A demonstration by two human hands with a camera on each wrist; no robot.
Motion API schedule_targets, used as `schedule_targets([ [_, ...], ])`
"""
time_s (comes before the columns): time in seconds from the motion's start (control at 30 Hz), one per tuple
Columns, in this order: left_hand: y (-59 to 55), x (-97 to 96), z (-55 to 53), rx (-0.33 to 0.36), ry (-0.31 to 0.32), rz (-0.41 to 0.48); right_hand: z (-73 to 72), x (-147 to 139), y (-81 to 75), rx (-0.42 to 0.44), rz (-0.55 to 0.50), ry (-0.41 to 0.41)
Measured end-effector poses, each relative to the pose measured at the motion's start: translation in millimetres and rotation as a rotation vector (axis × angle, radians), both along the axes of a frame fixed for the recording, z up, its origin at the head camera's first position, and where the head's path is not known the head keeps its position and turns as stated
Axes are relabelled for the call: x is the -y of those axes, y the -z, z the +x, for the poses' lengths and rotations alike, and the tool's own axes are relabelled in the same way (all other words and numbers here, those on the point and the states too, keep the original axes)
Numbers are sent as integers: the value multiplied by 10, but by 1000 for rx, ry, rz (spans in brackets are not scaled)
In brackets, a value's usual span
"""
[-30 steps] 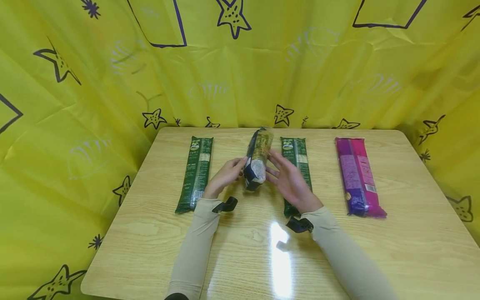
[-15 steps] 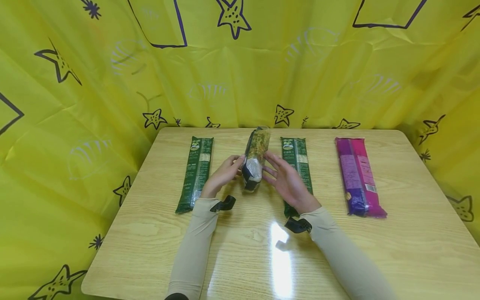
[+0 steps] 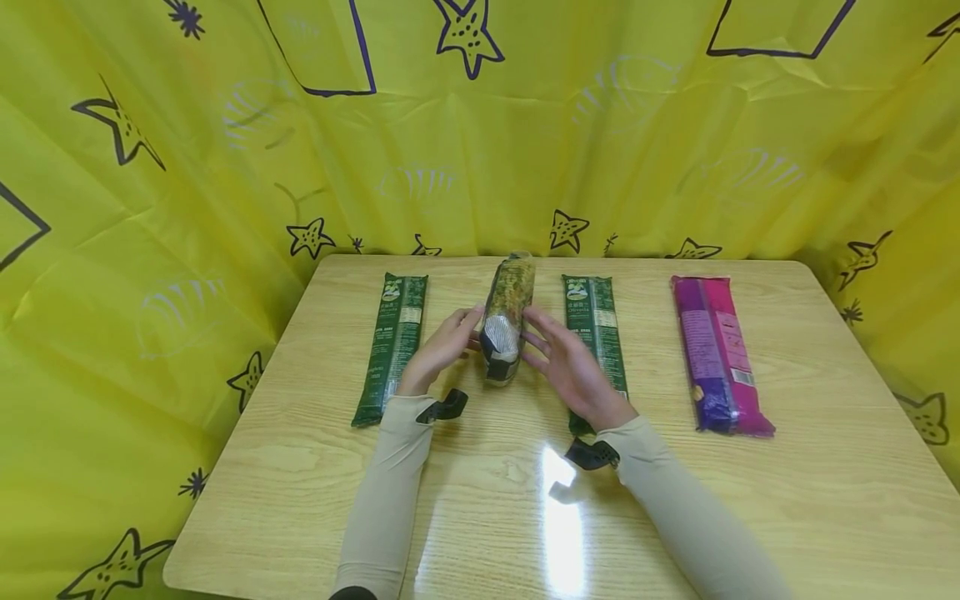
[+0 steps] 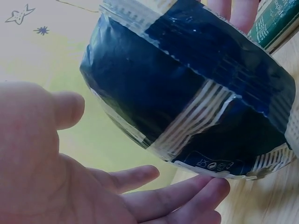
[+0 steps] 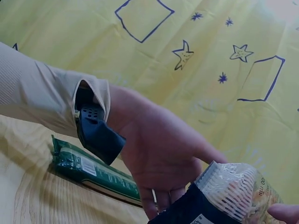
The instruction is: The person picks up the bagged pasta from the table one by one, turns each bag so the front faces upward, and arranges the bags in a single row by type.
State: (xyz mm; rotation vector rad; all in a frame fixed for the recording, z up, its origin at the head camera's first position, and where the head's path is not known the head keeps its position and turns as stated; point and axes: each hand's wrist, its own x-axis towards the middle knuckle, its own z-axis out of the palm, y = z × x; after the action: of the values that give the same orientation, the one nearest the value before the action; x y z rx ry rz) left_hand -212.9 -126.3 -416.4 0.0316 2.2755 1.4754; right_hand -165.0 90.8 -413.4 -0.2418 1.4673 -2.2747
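A pasta packet [image 3: 510, 312], navy with white stripes and a golden food picture, is held off the table between both hands, its far end tilted up. My left hand [image 3: 444, 343] is on its left side; in the left wrist view its straight fingers [image 4: 161, 198] reach beneath the packet's navy end, the thumb apart from it. From the right, my right hand [image 3: 577, 367] touches the packet with outstretched fingers, some of them hidden behind it in the right wrist view. Under that hand lies a green spaghetti packet [image 3: 600, 321], partly covered by it.
Another green packet [image 3: 390, 350] lies on the left of the wooden table [image 3: 300, 500]. To the right lies a pink and purple packet [image 3: 720, 354]. A yellow curtain [image 3: 495, 150] with drawn stars hangs behind the far table edge.
The pasta packet has shifted slightly left and rolled a little, so more of its golden picture side shows. Both hands have moved slightly left with it. The packets on the table have stayed put.
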Motion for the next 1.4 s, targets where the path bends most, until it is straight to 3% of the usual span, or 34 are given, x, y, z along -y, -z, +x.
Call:
schedule_targets([
  [0.77,-62,50,6,8,11,40,38,38,14,-33,22,-38],
  [1.07,-124,35,46,-34,1,31,42,51,15,-55,77,-57],
  [1.4,-133,30,52,-38,-27,58,26,31,21,-46,33,-58],
])
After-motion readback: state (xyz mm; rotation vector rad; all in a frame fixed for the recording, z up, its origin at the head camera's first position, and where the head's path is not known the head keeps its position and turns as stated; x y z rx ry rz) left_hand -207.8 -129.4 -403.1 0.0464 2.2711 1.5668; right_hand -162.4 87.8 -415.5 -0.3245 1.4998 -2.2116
